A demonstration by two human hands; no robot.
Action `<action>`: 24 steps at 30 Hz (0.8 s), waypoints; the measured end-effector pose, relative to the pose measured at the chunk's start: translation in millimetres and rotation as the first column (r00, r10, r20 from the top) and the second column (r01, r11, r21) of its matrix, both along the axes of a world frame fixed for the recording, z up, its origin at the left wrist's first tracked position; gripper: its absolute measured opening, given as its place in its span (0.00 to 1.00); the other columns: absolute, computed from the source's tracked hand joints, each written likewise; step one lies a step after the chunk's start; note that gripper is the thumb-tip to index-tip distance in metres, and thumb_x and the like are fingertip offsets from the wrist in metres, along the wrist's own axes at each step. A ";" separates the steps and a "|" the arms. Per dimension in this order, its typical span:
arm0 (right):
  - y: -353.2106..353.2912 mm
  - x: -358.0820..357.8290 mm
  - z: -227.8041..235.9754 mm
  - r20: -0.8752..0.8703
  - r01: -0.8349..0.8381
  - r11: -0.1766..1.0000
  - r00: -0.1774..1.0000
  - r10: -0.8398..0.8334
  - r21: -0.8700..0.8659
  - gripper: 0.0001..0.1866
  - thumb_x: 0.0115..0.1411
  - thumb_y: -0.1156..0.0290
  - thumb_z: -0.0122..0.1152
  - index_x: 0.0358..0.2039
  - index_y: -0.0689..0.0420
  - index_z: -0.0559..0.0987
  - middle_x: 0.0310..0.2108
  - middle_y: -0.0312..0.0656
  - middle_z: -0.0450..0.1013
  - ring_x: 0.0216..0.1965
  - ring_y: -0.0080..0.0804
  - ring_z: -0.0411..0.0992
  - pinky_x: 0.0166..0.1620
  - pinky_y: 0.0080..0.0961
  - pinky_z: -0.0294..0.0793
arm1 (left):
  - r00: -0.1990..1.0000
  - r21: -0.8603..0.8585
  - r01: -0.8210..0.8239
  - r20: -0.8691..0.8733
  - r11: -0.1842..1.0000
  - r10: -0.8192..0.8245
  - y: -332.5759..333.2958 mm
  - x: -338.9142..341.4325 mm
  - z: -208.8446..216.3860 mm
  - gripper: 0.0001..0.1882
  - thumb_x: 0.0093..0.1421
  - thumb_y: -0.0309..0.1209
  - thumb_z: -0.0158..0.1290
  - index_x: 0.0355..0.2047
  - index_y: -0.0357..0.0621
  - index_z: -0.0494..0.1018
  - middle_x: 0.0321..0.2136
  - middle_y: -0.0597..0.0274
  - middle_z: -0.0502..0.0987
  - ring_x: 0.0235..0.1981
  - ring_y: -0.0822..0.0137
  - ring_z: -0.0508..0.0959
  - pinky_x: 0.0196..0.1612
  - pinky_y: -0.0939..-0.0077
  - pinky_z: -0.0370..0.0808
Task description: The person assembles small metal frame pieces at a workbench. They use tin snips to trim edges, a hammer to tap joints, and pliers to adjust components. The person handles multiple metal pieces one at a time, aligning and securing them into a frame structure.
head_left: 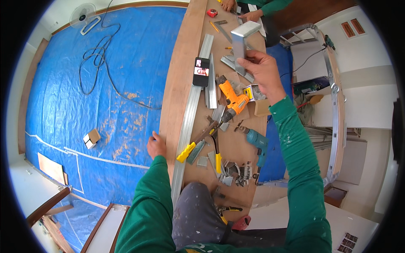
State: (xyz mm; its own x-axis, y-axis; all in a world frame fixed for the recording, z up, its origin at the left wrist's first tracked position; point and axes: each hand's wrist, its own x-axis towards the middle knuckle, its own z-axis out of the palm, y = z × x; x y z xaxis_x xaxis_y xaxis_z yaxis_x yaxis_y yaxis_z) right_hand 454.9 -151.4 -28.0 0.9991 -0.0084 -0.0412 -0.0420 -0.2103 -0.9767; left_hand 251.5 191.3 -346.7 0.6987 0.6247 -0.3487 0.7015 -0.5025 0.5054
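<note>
My right hand point(265, 72) is raised over the bench, pinching a bent piece of galvanised metal channel point(239, 42) between thumb and fingers. Its upper arm folds over toward the right. Lower down, my left hand point(156, 145) is curled at the left edge of the wooden board point(171, 109), with part of its fingers hidden. Beneath the right hand lie an orange cordless drill point(233, 98) and a teal corded drill point(256, 143). A long metal stud point(187, 130) runs along the board, and a phone point(201, 72) rests on it.
At the far end, a co-worker's hands point(252, 16) reach over the bench near a red tape measure point(212, 13). Yellow-handled tools point(185, 152) and metal offcuts point(228, 180) lie near my knee. A cable point(99, 57) coils on the blue sheet point(139, 38); a ladder point(335, 109) stands right.
</note>
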 end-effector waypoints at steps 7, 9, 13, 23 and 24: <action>29.2 -18.1 -3.4 0.380 0.250 0.882 0.921 -0.089 -0.400 0.13 0.56 0.72 0.76 0.41 0.63 0.87 0.32 0.45 0.84 0.32 0.29 0.82 0.39 0.26 0.79 | 0.999 -0.023 -0.030 -0.035 0.999 0.029 -4.1 0.5 15.8 0.36 0.73 0.58 0.39 0.39 0.36 0.82 0.38 0.36 0.83 0.43 0.33 0.81 0.47 0.42 0.75; 30.9 -19.1 2.7 0.439 0.272 0.846 0.897 -0.051 -0.458 0.13 0.57 0.72 0.75 0.41 0.63 0.87 0.32 0.46 0.84 0.33 0.32 0.82 0.39 0.26 0.79 | 1.000 0.015 -0.012 0.023 1.000 0.012 0.5 1.2 -1.1 0.36 0.73 0.58 0.39 0.39 0.36 0.82 0.38 0.36 0.83 0.43 0.33 0.81 0.47 0.41 0.75; 24.1 -20.4 5.1 0.479 0.273 0.829 0.878 -0.008 -0.487 0.13 0.58 0.72 0.74 0.43 0.63 0.86 0.35 0.49 0.84 0.33 0.36 0.82 0.40 0.27 0.79 | 1.000 0.013 0.013 0.008 1.000 -0.013 -2.2 1.5 1.4 0.36 0.73 0.59 0.39 0.38 0.37 0.83 0.37 0.36 0.83 0.43 0.33 0.81 0.47 0.40 0.75; -9.7 -15.6 30.2 0.130 0.017 0.960 0.991 0.020 -0.280 0.17 0.68 0.69 0.67 0.55 0.63 0.82 0.41 0.38 0.83 0.40 0.23 0.77 0.45 0.23 0.76 | 1.000 0.007 0.018 -0.005 1.000 -0.018 -2.5 0.2 7.6 0.36 0.72 0.59 0.39 0.36 0.37 0.83 0.38 0.39 0.84 0.43 0.36 0.82 0.49 0.42 0.76; -12.8 -15.3 28.4 0.108 0.002 0.978 0.994 0.021 -0.207 0.18 0.68 0.69 0.66 0.55 0.63 0.82 0.42 0.37 0.82 0.41 0.23 0.77 0.47 0.22 0.75 | 1.000 0.007 0.020 -0.010 1.000 -0.020 -3.2 0.3 8.5 0.36 0.72 0.59 0.39 0.36 0.37 0.83 0.38 0.38 0.84 0.43 0.36 0.82 0.49 0.42 0.76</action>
State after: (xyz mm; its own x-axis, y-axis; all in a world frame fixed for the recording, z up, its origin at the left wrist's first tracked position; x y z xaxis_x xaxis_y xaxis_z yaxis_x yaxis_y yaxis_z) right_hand 439.6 -164.2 0.3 0.9976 0.0045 0.0695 0.0653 -0.4074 -0.9109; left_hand 251.8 188.2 -338.1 0.7080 0.6128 -0.3511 0.6958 -0.5202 0.4951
